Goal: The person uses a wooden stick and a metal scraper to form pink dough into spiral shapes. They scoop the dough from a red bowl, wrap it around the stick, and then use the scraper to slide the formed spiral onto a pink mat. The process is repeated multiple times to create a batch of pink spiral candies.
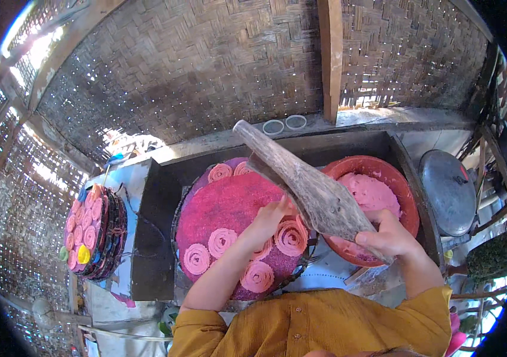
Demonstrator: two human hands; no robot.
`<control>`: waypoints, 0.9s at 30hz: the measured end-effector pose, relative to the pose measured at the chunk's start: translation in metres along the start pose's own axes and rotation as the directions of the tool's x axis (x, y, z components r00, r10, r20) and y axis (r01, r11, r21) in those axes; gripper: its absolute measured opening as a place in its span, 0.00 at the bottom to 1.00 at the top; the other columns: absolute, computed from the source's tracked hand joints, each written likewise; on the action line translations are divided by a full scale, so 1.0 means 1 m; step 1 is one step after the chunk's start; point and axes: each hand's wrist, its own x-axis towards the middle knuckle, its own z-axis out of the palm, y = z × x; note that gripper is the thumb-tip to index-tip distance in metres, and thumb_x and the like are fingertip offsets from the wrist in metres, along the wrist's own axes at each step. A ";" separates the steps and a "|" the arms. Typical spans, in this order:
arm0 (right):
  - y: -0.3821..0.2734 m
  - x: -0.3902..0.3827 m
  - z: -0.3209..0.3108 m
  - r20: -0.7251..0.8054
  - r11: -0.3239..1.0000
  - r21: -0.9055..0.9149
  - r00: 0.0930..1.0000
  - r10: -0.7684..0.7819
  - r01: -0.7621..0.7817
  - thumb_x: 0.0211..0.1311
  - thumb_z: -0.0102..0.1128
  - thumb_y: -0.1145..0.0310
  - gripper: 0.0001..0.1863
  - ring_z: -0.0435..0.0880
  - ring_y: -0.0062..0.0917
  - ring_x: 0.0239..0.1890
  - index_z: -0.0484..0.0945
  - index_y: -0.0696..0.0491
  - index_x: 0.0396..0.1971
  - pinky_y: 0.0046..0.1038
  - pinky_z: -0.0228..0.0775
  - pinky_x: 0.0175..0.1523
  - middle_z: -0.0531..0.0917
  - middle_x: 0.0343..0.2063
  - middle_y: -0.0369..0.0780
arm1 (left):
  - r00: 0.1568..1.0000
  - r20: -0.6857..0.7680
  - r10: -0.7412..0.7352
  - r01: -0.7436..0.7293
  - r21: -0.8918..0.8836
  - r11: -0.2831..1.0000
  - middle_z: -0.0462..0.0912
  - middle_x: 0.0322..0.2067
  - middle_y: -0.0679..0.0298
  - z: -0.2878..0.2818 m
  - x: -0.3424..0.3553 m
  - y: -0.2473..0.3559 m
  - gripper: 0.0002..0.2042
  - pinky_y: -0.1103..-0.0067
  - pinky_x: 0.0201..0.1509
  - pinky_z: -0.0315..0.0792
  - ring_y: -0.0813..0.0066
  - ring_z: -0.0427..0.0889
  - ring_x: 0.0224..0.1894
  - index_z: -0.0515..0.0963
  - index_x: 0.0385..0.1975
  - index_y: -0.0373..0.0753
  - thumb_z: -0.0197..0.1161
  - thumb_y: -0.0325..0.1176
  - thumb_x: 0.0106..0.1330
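My right hand (pixel 387 235) is closed round the lower right end of a long, weathered wooden press (pixel 307 178), which slants up to the left. A second, darker wooden piece shows beneath its upper edge. My left hand (pixel 271 217) reaches under the press with its fingers stretched out; the wood partly hides the fingertips. Below it lies a round tray covered in bright pink mesh (pixel 223 199), with several coiled pink dough rosettes (pixel 222 243) on it. A larger orange-pink rosette (pixel 292 238) lies beside my left hand. Right of the tray, a red basin (pixel 405 184) holds pink dough (pixel 372 193), partly behind my right hand.
A dark wooden trough (pixel 161 238) surrounds the tray and basin. On the left stands a stack of round trays (pixel 110 238) topped with rosettes. A metal lid (pixel 448 193) is at the right. Two small round dishes (pixel 273 127) sit by the woven wall (pixel 206 65).
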 end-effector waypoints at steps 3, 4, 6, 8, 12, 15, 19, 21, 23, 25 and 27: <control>0.008 -0.001 -0.004 -0.034 1.000 0.025 0.999 0.009 -0.008 0.45 0.64 0.49 0.33 0.75 0.21 0.38 0.74 0.63 0.43 0.25 0.66 0.44 0.80 0.33 0.40 | 0.988 -0.149 0.030 0.015 0.291 0.957 0.80 0.36 0.52 -0.003 -0.013 -0.004 0.23 0.73 0.53 0.63 0.63 0.73 0.49 0.72 0.43 0.30 0.43 0.47 0.66; 0.010 -0.003 -0.006 -0.045 0.999 0.035 0.999 0.020 -0.018 0.45 0.65 0.49 0.33 0.75 0.22 0.38 0.74 0.63 0.43 0.25 0.66 0.44 0.80 0.33 0.41 | 0.975 -0.213 0.060 0.034 0.409 0.912 0.81 0.35 0.52 -0.001 -0.020 -0.003 0.23 0.72 0.54 0.62 0.61 0.73 0.49 0.73 0.42 0.31 0.45 0.48 0.65; 0.012 -0.005 -0.008 -0.062 0.998 0.059 0.998 0.027 -0.023 0.44 0.65 0.48 0.34 0.75 0.22 0.37 0.74 0.63 0.43 0.26 0.66 0.44 0.80 0.33 0.41 | 0.972 -0.234 0.026 0.080 0.429 0.900 0.79 0.39 0.53 0.003 -0.035 0.002 0.22 0.71 0.56 0.59 0.58 0.69 0.51 0.74 0.42 0.35 0.48 0.49 0.63; 0.015 -0.008 -0.008 -0.077 0.995 0.099 0.997 0.016 -0.008 0.44 0.65 0.48 0.34 0.75 0.22 0.37 0.74 0.63 0.44 0.26 0.67 0.44 0.80 0.33 0.41 | 0.973 -0.225 0.043 0.077 0.501 0.862 0.75 0.44 0.53 0.006 -0.048 0.001 0.21 0.68 0.57 0.56 0.56 0.66 0.52 0.74 0.44 0.38 0.51 0.49 0.61; 0.006 -0.012 -0.009 -0.096 0.987 0.117 0.988 0.118 -0.106 0.34 0.68 0.43 0.44 0.76 0.24 0.39 0.72 0.69 0.43 0.24 0.65 0.46 0.79 0.36 0.43 | 0.973 -0.117 0.197 -0.041 0.757 0.652 0.63 0.54 0.54 0.014 -0.071 -0.011 0.21 0.62 0.57 0.52 0.52 0.60 0.54 0.72 0.48 0.44 0.55 0.47 0.58; 0.003 -0.015 -0.008 -0.111 0.991 0.123 0.992 0.061 -0.048 0.37 0.67 0.45 0.41 0.76 0.24 0.39 0.73 0.67 0.43 0.25 0.65 0.47 0.79 0.36 0.42 | 0.956 -0.042 0.290 -0.105 0.874 0.475 0.58 0.57 0.55 0.022 -0.082 -0.010 0.24 0.58 0.57 0.51 0.51 0.59 0.53 0.69 0.52 0.45 0.57 0.47 0.56; 0.007 -0.017 -0.009 -0.089 0.989 0.144 0.996 -0.011 0.024 0.44 0.64 0.49 0.33 0.75 0.21 0.38 0.75 0.62 0.44 0.24 0.66 0.46 0.80 0.36 0.40 | 0.975 -0.019 0.221 -0.080 0.900 0.429 0.55 0.59 0.55 0.032 -0.090 0.006 0.25 0.60 0.59 0.48 0.52 0.56 0.55 0.69 0.53 0.44 0.61 0.43 0.54; 0.008 -0.017 -0.009 -0.103 0.987 0.158 0.995 0.015 0.002 0.40 0.66 0.46 0.38 0.76 0.22 0.38 0.74 0.65 0.44 0.24 0.65 0.46 0.80 0.36 0.41 | 0.974 -0.024 0.227 -0.073 0.908 0.412 0.55 0.59 0.55 0.032 -0.092 0.007 0.25 0.61 0.59 0.49 0.51 0.56 0.55 0.70 0.52 0.44 0.62 0.43 0.53; 0.011 -0.019 -0.012 -0.121 0.984 0.155 0.987 0.105 -0.086 0.32 0.69 0.40 0.47 0.76 0.25 0.40 0.72 0.69 0.44 0.25 0.64 0.48 0.79 0.36 0.43 | 0.963 -0.020 0.269 -0.093 0.910 0.403 0.57 0.58 0.56 0.031 -0.093 0.007 0.26 0.61 0.58 0.50 0.51 0.57 0.55 0.70 0.51 0.43 0.62 0.45 0.52; 0.012 -0.022 -0.012 -0.143 0.980 0.186 0.985 0.092 -0.064 0.33 0.68 0.41 0.46 0.76 0.24 0.38 0.72 0.69 0.43 0.25 0.65 0.46 0.79 0.35 0.42 | 0.939 -0.008 0.345 -0.139 0.906 0.400 0.61 0.56 0.57 0.026 -0.093 0.005 0.26 0.60 0.55 0.53 0.52 0.60 0.53 0.70 0.51 0.42 0.62 0.47 0.52; 0.015 -0.025 -0.014 -0.168 0.978 0.207 0.984 0.060 -0.024 0.36 0.68 0.43 0.42 0.76 0.23 0.35 0.73 0.68 0.42 0.25 0.67 0.42 0.79 0.32 0.41 | 0.894 -0.033 0.446 -0.191 0.874 0.448 0.65 0.52 0.59 0.020 -0.097 0.013 0.24 0.64 0.52 0.56 0.57 0.64 0.49 0.72 0.47 0.42 0.63 0.45 0.51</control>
